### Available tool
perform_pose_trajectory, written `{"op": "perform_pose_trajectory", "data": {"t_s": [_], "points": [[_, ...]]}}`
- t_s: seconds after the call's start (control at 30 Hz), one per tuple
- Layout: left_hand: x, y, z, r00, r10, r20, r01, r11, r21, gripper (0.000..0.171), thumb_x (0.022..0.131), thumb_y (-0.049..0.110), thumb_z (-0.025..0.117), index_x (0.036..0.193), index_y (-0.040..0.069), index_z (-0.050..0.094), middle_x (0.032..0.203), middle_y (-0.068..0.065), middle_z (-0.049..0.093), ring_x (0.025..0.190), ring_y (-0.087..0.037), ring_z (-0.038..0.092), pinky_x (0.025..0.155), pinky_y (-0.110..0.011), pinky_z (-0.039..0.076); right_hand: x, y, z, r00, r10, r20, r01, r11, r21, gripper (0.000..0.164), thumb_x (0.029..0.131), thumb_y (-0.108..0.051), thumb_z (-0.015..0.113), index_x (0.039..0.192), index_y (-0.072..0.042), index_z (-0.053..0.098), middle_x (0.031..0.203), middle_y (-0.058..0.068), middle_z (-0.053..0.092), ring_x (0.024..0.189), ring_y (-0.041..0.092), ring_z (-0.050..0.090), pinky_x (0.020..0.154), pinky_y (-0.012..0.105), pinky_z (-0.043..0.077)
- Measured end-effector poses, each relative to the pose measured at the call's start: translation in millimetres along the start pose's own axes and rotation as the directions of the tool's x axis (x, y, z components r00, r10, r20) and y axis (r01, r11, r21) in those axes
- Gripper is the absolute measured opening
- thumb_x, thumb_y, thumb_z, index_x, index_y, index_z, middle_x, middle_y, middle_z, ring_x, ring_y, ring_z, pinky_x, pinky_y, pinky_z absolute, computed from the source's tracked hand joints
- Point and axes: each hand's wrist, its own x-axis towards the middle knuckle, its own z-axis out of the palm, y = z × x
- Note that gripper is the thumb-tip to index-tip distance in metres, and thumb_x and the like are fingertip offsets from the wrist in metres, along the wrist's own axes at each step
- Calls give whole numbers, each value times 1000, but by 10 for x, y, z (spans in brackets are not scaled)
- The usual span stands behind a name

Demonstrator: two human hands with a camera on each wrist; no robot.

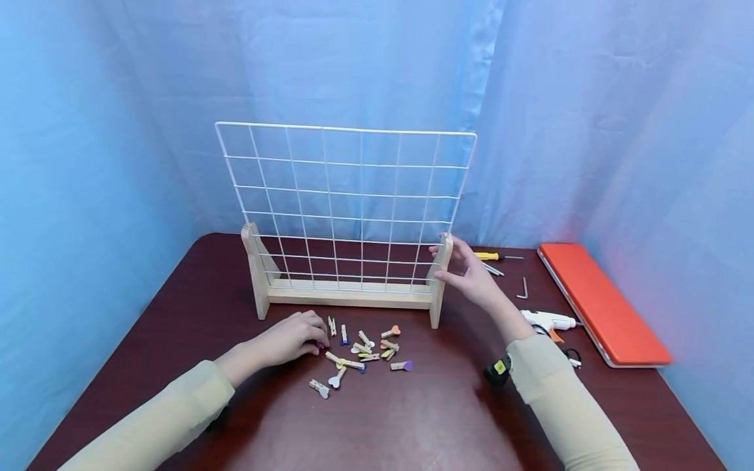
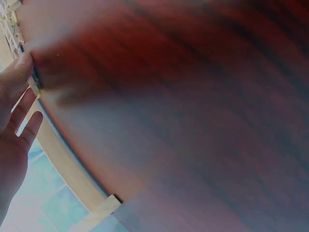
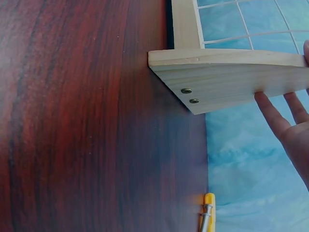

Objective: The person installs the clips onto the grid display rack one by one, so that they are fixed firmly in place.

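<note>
Wooden clips lie in a little pile on the dark table, just in front of the stand. The left hand rests at the pile's left edge, fingers curled, seeming to pinch one clip. The right hand presses straight fingers on the stand's right wooden end. A hard push there could tip the stand or slide it onto the clips. The stand runs left to right, and its white wire grid points up, leaning back a bit.
</note>
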Motion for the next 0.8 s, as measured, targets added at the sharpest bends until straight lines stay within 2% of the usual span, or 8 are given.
{"op": "perform_pose_trajectory", "data": {"t_s": [0.2,0.4,0.53,0.63,0.7,0.8], "points": [[-16,-31,-19,999,-29,20,28,999,28,10,73,17,70,82,20,66,83,10,59,82,-8,50,72,-27,43,52,72,30,1000,9,-8,-9,997,80,63,81,-3,62,134,-19,32,130,22,43,124,31,37,92,46,40],[-37,-49,-112,998,-67,-14,66,996,-62,12,75,12,69,87,16,68,85,6,56,79,-5,53,70,-21,46,56,57,44,999,29,-18,-28,998,62,65,81,-4,63,136,-19,31,129,23,44,125,28,37,96,50,34],[-20,-44,-254,994,-69,-80,60,992,-110,11,74,9,70,85,12,68,82,4,56,73,-4,54,65,-18,47,48,33,42,999,36,-29,-34,998,49,66,81,-2,62,137,-20,30,128,22,46,124,27,37,97,50,33],[-8,-41,-380,986,-57,-154,37,991,-127,13,72,6,71,82,12,67,80,3,57,72,-6,55,64,-19,47,45,34,33,999,34,-35,-33,999,42,66,81,-3,62,137,-19,31,128,22,46,124,28,38,97,51,32],[-8,-46,-469,976,-37,-216,10,992,-125,15,70,4,72,82,12,67,79,3,58,72,-6,56,65,-18,47,47,57,32,999,28,-32,-27,999,37,67,81,-3,62,138,-19,30,127,22,47,124,29,37,97,52,32],[-24,-72,-627,948,-28,-318,-13,992,-126,19,68,0,73,81,12,67,80,1,60,72,-8,59,66,-17,48,61,148,35,999,33,-30,-31,999,41,67,81,-5,63,137,-22,31,128,18,48,124,27,38,98,52,31]]}}
